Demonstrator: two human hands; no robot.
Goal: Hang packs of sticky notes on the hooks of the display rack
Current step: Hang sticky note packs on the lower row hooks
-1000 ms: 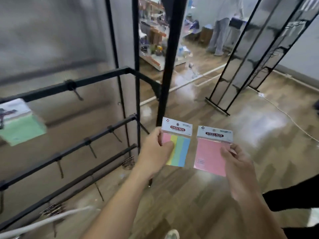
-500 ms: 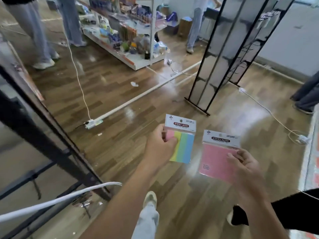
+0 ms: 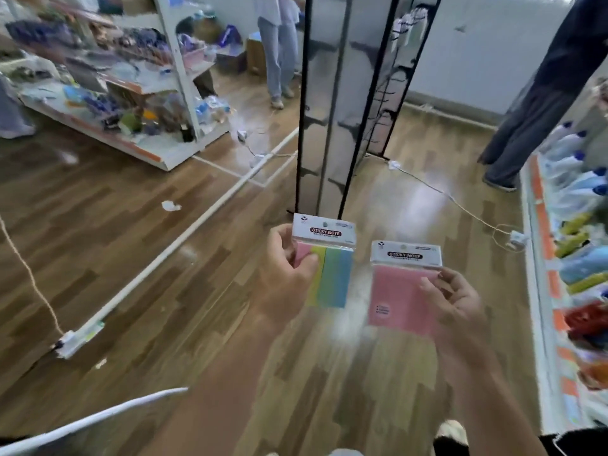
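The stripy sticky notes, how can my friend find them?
Find the tall black display rack on the wooden floor. Below its foot, two hands each hold a pack; the striped pack is in the left hand. Its pink, yellow, green and blue bands set it apart from the plain pink pack in the right hand.

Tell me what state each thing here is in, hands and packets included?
Striped pack, held upright, label on top, not hung.
Pink pack, held upright, label on top, not hung.
Left hand, gripping the striped pack's left edge.
Right hand, pinching the pink pack's right edge.
Display rack, standing on the floor beyond both packs.
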